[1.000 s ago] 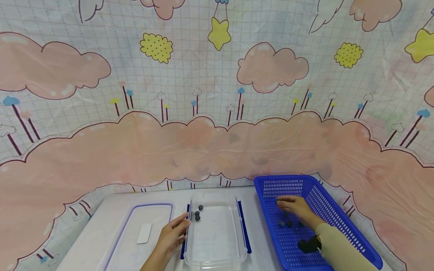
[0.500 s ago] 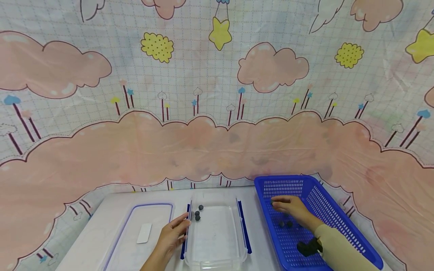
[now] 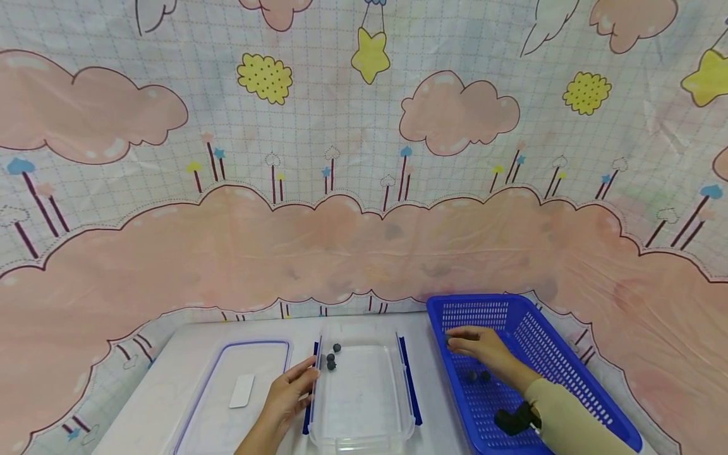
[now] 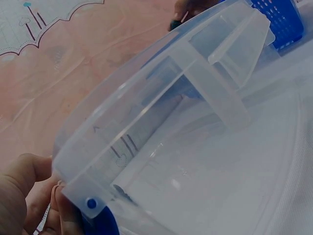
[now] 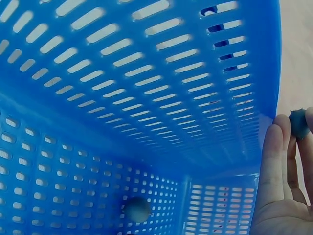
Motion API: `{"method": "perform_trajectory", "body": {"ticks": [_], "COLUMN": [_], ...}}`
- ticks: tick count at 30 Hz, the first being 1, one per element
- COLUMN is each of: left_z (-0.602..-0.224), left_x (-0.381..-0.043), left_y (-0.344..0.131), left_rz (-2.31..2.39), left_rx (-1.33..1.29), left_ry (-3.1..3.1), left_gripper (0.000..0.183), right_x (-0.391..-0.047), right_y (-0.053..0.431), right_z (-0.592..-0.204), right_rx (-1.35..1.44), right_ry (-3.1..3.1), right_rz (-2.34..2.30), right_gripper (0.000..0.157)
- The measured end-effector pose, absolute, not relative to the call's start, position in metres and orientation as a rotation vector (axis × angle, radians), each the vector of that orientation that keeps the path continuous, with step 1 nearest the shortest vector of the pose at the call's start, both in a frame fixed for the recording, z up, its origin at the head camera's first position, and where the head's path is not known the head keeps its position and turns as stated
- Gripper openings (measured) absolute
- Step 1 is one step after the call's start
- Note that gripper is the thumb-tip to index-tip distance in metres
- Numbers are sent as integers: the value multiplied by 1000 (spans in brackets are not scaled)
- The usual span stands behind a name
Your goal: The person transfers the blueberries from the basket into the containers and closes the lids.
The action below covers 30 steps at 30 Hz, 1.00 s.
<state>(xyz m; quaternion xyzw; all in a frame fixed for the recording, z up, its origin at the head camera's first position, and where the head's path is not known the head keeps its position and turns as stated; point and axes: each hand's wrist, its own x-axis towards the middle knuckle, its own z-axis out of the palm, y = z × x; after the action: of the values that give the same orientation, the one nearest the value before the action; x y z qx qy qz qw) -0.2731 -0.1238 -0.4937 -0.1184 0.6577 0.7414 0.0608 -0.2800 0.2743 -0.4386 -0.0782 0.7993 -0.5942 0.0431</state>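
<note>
My right hand [image 3: 485, 349] pinches a blueberry [image 5: 299, 124] between thumb and fingertips, just over the left rim of the blue basket [image 3: 446, 385]. Two more blueberries [image 3: 478, 376] show on the basket floor below that hand. To the left stands a clear plastic box [image 3: 364, 404] with blue side latches, and three blueberries [image 3: 332, 361] lie near its left wall. My left hand [image 3: 286, 399] holds the box at its left side; in the left wrist view the thumb and fingers [image 4: 19, 176] grip the corner by a blue latch.
A clear lid with a blue seal [image 3: 218, 363] lies on the white table left of the box. On it rests a small white rectangular piece [image 3: 242, 390]. A patterned cloth [image 3: 364, 253] hangs behind the table. A black device [image 3: 514, 418] sits at my right wrist.
My right hand has moved left inside the basket to its left rim, with the blueberry between its fingertips. The left hand and the box have stayed in place.
</note>
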Motion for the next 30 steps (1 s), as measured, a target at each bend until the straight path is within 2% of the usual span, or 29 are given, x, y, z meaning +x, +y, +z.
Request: {"method": "perform_trajectory", "body": {"ticks": [18,30], "left_z": [-492,-492], "left_x": [-272,-272], "left_y": [-123,-124], "left_rz": [2253,2241], "left_rx": [-351,-362], "left_ry": [1985,1985], "left_gripper": [43,43], "right_x": [-282,-291], "right_y": [255,227], "right_z": [-422,-421], "right_rx": [-266,-382], "right_ry": [2466,2387], "right_rz": [-1738,-1786], "right_gripper": [46,40]}}
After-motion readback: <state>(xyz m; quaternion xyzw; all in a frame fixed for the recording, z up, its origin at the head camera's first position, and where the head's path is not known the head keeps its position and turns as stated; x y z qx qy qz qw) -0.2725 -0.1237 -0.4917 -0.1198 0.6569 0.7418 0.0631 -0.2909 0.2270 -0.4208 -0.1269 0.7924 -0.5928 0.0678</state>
